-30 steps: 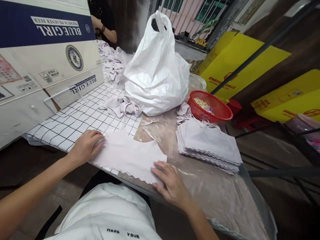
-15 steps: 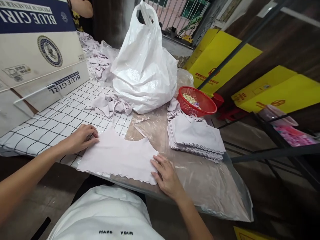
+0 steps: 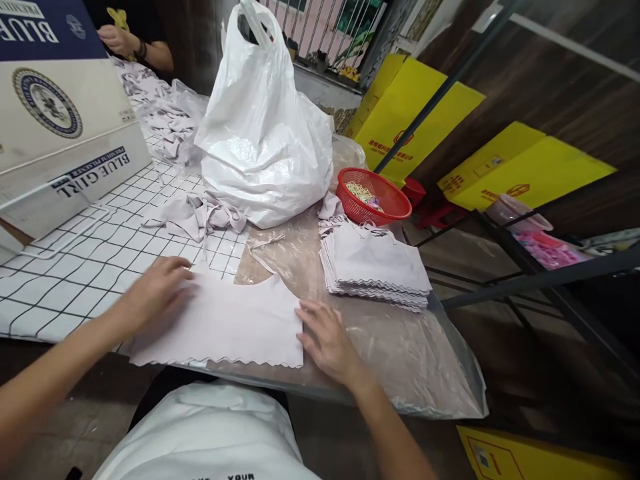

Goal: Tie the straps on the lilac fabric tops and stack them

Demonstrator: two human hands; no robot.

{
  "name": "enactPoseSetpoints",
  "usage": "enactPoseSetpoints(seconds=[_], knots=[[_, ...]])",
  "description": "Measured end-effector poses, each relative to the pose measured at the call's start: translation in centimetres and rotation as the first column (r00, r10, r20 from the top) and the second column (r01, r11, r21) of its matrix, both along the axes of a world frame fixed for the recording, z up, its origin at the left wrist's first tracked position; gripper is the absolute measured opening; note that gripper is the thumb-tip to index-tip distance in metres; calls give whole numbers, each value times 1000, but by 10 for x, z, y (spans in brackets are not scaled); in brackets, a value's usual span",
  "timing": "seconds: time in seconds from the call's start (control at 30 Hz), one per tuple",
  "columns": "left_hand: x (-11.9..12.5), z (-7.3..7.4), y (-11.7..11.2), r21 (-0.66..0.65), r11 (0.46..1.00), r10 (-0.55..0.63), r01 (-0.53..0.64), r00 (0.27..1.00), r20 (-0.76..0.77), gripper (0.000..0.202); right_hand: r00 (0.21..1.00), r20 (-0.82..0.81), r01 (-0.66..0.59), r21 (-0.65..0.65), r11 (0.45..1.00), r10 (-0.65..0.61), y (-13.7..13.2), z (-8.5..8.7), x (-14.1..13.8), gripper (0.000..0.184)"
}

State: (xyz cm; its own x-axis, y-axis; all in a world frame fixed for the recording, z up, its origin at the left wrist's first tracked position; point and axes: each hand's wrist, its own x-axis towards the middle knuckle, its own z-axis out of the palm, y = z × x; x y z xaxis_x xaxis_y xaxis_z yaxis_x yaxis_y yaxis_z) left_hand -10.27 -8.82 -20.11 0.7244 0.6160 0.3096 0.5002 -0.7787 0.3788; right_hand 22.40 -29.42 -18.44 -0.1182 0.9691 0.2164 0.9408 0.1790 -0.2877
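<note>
A pale pink-grey piece of fabric (image 3: 240, 323) with a scalloped lower edge and a curved neckline lies flat at the table's front edge. Over its left part rests my left hand (image 3: 163, 290), slightly blurred, fingers stretched out. At the fabric's right edge, my right hand (image 3: 327, 337) lies with spread fingertips touching it. A thin strap (image 3: 265, 257) runs up from the piece's top right corner. To the right of my right hand sits a stack of similar scalloped pieces (image 3: 375, 260).
Behind the fabric stand a full white plastic bag (image 3: 265, 147), a red basket (image 3: 375, 197) of bands and crumpled fabric (image 3: 200, 215). A beer carton (image 3: 60, 127) is at left. Across the table are a co-worker's hands (image 3: 120, 41). Yellow boxes (image 3: 415, 110) and a metal rack (image 3: 545, 277) stand at right.
My left hand has moved from pinching the fabric's left edge to lying over it with fingers extended. My right hand stays at the right edge. The view has shifted right.
</note>
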Motion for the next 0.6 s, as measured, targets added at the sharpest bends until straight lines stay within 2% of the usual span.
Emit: enactPoseSetpoints(seconds=[0.07, 0.13, 0.2, 0.27, 0.33, 0.43, 0.6], knots=[[39, 3, -23, -1, 989, -151, 151, 988, 20, 30, 990, -106, 93, 32, 995, -89, 32, 11, 0, 28], [80, 0, -43, -18, 936, -352, 352, 936, 4, 32, 970, -177, 167, -19, 986, -168, 72, 18, -4, 23], [114, -9, -55, 1, 886, -464, 465, 885, -27, 40, 954, -183, 206, -178, 962, -238, 111, 19, -10, 19], [135, -21, -58, 3, 867, -497, 498, 866, -59, 51, 945, -134, 238, -342, 909, -298, 142, 16, -17, 18], [143, -31, -57, -6, 871, -489, 490, 868, -80, 58, 941, -88, 262, -420, 869, -327, 161, 12, -22, 14], [140, -38, -54, -7, 875, -484, 485, 871, -87, 61, 940, -95, 258, -429, 866, -328, 169, 6, -23, 11], [136, -34, -54, 0, 867, -497, 498, 865, -65, 61, 919, -205, 222, -439, 870, -338, 163, 5, -14, 13]])
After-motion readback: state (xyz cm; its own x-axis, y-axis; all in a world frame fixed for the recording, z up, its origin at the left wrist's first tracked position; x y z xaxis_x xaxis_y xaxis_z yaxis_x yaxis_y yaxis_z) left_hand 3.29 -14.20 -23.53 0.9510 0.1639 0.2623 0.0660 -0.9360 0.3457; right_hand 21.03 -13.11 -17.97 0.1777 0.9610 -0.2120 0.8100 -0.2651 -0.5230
